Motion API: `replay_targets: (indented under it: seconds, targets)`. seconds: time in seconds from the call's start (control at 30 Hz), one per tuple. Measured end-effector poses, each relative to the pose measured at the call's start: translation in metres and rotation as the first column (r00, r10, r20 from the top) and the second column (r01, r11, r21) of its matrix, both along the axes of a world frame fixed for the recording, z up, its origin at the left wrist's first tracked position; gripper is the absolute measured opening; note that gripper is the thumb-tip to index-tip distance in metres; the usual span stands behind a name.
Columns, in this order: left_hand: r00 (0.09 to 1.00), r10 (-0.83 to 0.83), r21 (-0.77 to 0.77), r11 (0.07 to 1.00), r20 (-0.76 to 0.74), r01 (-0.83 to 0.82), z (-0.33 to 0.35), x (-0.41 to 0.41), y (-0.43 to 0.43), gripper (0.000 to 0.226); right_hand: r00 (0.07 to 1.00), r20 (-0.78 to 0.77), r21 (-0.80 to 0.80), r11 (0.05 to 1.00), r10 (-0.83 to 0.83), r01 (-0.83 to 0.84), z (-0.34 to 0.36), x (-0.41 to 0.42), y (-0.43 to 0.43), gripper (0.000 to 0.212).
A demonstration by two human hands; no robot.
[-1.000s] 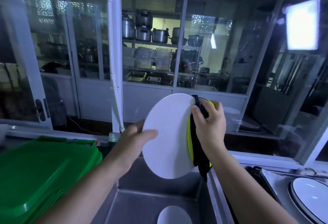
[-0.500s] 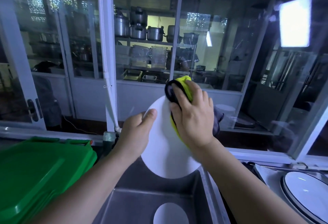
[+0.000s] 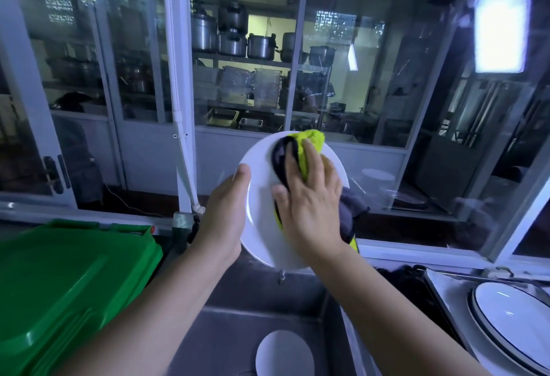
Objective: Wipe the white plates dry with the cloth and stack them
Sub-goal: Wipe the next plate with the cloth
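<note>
Wiping: right hand [image 3: 309,206] lies flat, fingers straight, pressing the cloth [image 3: 309,140] against the white plate [image 3: 259,170]
Holding: left hand [image 3: 221,215] grips its left rim, thumb on the face; plate held nearly upright above the sink [image 3: 232,331]
Basin: second white plate [image 3: 284,355] lies inside
Right: dark-rimmed plates [image 3: 518,322] stacked

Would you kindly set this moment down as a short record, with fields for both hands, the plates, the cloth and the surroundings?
left hand: grips the plate by its left rim, thumb on its face
right hand: presses the cloth flat against the plate's face
plate: held upright above the sink
second plate: lies in the sink
stacked plates: dark-rimmed, at right
green lid: at left
</note>
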State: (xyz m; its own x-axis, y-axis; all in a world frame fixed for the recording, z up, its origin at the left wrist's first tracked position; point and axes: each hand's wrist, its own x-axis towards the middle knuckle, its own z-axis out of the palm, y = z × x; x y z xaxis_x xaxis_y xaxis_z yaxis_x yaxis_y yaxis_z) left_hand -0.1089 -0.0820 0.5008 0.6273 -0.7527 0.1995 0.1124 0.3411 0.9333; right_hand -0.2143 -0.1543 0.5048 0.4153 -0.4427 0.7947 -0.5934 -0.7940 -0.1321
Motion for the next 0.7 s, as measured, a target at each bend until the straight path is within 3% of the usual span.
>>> replay_targets:
  seconds: [0.13, 0.27, 0.37, 0.5, 0.7]
  targets:
    - [0.967, -0.055, -0.087, 0.996, -0.25, 0.034, 0.003, 0.003, -0.007, 0.037, 0.975, -0.132, -0.073, 0.979, 0.179, -0.19, -0.018, 0.009, 0.02, 0.056]
    - [0.926, 0.032, 0.033, 0.999, -0.377, -0.022, 0.003, 0.007, -0.004, 0.046, 0.937, -0.194, -0.112, 0.943, 0.289, -0.314, -0.047, 0.005, 0.026, 0.05]
    - [0.935, 0.104, 0.046, 0.994, -0.339, -0.094, 0.004, 0.008, -0.002, 0.037, 0.927, -0.21, -0.27, 0.893, 0.311, -0.36, -0.067, -0.006, 0.015, 0.037]
    - [0.958, 0.201, 0.105, 0.978, -0.205, -0.182, 0.004, 0.012, 0.007, 0.035, 0.941, -0.224, -0.371, 0.871, 0.254, -0.323, -0.081, -0.034, -0.012, 0.041]
    - [0.971, 0.172, 0.1, 0.982, -0.163, -0.157, 0.002, 0.022, 0.014, 0.038, 0.987, -0.151, -0.265, 0.96, 0.053, -0.092, -0.059, -0.066, -0.05, 0.048]
